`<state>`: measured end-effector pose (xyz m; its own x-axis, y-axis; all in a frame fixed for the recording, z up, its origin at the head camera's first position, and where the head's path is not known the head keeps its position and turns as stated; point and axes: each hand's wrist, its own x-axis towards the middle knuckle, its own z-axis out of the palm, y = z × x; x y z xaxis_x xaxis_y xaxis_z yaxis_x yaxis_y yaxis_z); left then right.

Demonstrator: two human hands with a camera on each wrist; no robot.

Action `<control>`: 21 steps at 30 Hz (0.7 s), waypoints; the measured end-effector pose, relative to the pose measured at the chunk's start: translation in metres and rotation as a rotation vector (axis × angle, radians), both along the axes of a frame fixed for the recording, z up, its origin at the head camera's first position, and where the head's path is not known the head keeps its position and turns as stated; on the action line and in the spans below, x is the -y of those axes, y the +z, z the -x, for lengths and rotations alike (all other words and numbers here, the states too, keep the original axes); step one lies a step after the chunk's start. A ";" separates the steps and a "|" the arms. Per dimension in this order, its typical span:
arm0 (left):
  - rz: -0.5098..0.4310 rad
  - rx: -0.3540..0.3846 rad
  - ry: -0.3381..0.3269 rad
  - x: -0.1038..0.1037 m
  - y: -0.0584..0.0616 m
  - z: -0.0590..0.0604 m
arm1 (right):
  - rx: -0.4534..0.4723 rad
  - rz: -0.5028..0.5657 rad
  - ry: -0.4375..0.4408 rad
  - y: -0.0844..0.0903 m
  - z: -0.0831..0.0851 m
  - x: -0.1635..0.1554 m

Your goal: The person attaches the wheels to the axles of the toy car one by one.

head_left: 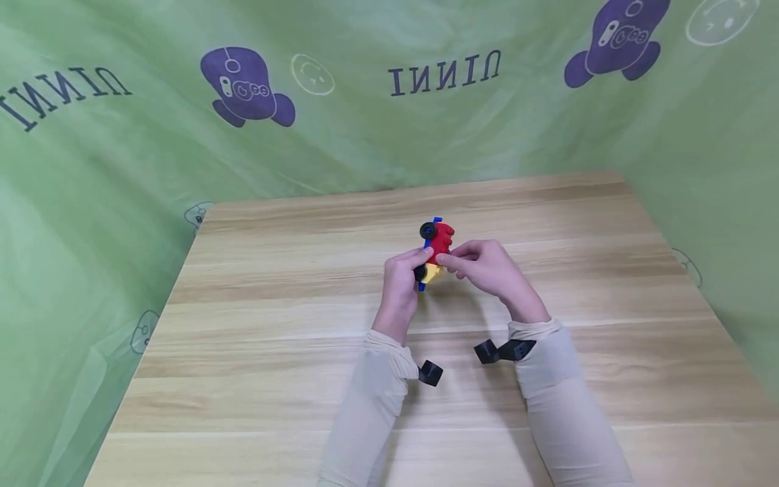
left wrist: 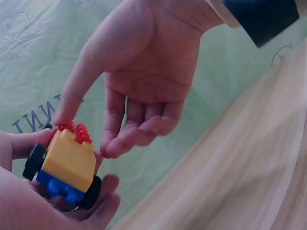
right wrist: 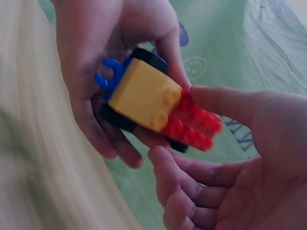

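A small toy car built of blocks is held up over the table in both hands. Its blue base (left wrist: 58,188) has black wheels (left wrist: 90,193) and a hook-like blue coupling (right wrist: 113,67) at one end. On the base sit a sloped yellow brick (right wrist: 139,93) and, beside it, a red studded brick (head_left: 441,242). My left hand (head_left: 400,276) grips the car from the left, thumb along its side and fingers beneath. My right hand (head_left: 487,266) has its thumb against one side of the red brick and its index fingertip at the opposite side, pinching across it; the other fingers curl loosely.
The wood-grain table (head_left: 262,338) spreads out on all sides of the hands. Behind it hangs a green printed cloth (head_left: 365,135), which also runs down both sides. Black wrist-worn mounts (head_left: 430,373) stick out from the sleeves over the table.
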<state>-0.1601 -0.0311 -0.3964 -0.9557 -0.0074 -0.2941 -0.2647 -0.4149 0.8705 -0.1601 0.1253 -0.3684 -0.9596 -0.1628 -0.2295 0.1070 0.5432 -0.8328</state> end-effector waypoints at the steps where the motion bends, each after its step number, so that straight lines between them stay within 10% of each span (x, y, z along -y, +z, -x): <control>1: 0.013 -0.002 -0.003 0.000 0.000 0.000 | -0.002 0.012 -0.006 -0.001 0.000 0.002; 12: 0.028 0.002 -0.006 0.006 -0.001 0.008 | -0.133 -0.121 -0.136 -0.007 0.005 0.012; 21: -0.031 -0.061 0.194 0.039 0.000 0.019 | -0.049 -0.516 -0.122 -0.025 0.024 0.029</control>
<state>-0.1792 -0.0702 -0.3960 -0.9534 -0.1851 -0.2382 -0.1239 -0.4799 0.8685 -0.1838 0.0963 -0.3935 -0.9760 0.0729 -0.2050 0.1629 0.8697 -0.4660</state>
